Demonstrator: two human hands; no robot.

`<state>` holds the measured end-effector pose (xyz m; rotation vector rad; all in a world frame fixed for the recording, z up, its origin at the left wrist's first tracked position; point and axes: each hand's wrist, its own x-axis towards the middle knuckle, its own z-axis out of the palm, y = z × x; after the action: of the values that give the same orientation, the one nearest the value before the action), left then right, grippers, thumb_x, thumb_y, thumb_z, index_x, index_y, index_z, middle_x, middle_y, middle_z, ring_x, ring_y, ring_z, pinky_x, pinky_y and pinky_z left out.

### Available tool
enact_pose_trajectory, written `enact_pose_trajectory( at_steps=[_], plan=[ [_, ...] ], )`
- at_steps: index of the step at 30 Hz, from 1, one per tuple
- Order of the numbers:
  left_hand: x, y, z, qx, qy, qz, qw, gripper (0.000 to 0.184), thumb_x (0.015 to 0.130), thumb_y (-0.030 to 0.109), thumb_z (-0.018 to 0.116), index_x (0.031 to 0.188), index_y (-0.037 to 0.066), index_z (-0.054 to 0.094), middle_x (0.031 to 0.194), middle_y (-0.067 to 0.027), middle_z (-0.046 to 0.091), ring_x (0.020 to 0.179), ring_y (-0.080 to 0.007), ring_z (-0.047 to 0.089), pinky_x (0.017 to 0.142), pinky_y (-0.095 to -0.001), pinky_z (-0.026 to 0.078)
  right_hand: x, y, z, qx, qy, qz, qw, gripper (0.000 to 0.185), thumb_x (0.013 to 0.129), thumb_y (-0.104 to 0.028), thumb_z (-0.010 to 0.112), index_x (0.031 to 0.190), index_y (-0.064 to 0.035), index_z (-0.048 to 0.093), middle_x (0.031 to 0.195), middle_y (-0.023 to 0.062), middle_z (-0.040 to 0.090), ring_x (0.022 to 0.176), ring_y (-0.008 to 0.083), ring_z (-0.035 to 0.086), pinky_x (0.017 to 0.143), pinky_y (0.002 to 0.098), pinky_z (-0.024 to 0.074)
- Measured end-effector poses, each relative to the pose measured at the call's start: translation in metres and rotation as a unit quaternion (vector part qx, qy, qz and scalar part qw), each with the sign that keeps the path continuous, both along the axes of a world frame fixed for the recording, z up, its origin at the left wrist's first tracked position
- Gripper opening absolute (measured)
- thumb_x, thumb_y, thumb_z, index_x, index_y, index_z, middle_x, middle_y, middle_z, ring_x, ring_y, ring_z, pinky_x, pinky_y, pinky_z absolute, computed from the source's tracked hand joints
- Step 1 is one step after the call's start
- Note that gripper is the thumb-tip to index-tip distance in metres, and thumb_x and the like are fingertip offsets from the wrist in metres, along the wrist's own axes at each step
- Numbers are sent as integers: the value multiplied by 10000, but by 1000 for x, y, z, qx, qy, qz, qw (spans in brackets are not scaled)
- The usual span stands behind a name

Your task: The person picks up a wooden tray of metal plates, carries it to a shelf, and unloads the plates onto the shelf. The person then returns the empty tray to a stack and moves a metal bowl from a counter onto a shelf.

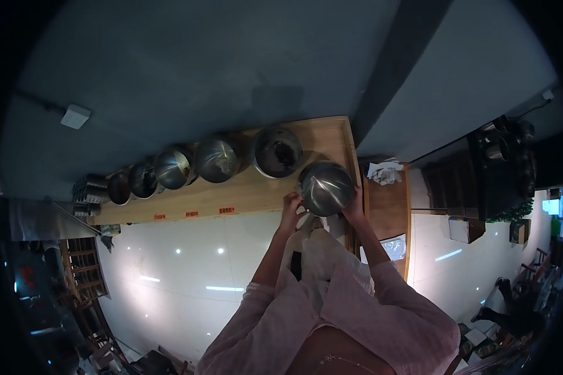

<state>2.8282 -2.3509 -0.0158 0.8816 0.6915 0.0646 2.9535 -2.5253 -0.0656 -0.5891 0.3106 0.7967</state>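
Note:
At the right end of the wooden counter (266, 190), I hold a round stainless-steel pot (326, 187) between both hands. My left hand (292, 209) has its fingers bent at the pot's left edge. On the opposite side, my right hand (355, 207) grips the edge, its fingers partly hidden. Bright streaks of light show on the pot's metal. Left of it stands a larger pot (278, 152) with dark residue inside. Another pot (217, 159) follows, with a pale patch at its bottom.
Further pots (174, 167) continue leftward along the counter, ending at stacked metal containers (91, 189). Small red labels (228, 210) mark the counter's front. A wooden side table (386, 203) on my right carries crumpled white paper (385, 172). A grey wall (231, 69) rises behind.

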Motion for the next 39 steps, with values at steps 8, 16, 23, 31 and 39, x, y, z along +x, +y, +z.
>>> enact_pose_trajectory(
  at_steps=[8,16,23,31,39],
  plan=[
    [-27,-8,-8,156,-13,-86,984,563,760,154,691,1133,64,279,1130,-115,391,1062,-219,478,830,-331,477,-43,-5,26,-141,84,74,984,363,861,-340,399,1133,-116,485,1125,84,498,1059,203,495,905,442,410],
    [6,-21,-19,137,-109,-4,985,559,740,136,716,1056,29,267,1050,-150,406,885,-190,556,703,-278,519,-25,-3,-31,-7,61,-19,998,263,822,-324,463,876,-70,500,863,93,509,868,245,536,893,487,434],
    [59,-22,-37,113,-93,70,987,502,749,109,696,1052,29,304,1042,-126,421,874,-198,556,724,-286,515,11,13,-10,93,102,-84,987,98,773,-127,432,767,-32,456,785,129,508,972,311,522,982,484,363],
    [92,-15,-53,113,-46,155,980,492,700,118,728,1004,19,354,987,-104,460,816,-176,547,710,-264,504,28,37,-31,140,159,-142,967,223,703,-18,398,906,45,465,946,207,550,1012,375,515,973,536,375],
    [118,-13,-52,-2,-110,244,964,354,717,22,688,860,79,368,946,-82,457,884,-169,537,765,-283,498,57,50,-50,147,177,-164,959,151,697,-16,378,820,48,438,942,238,535,979,395,521,953,579,367]
  ],
)
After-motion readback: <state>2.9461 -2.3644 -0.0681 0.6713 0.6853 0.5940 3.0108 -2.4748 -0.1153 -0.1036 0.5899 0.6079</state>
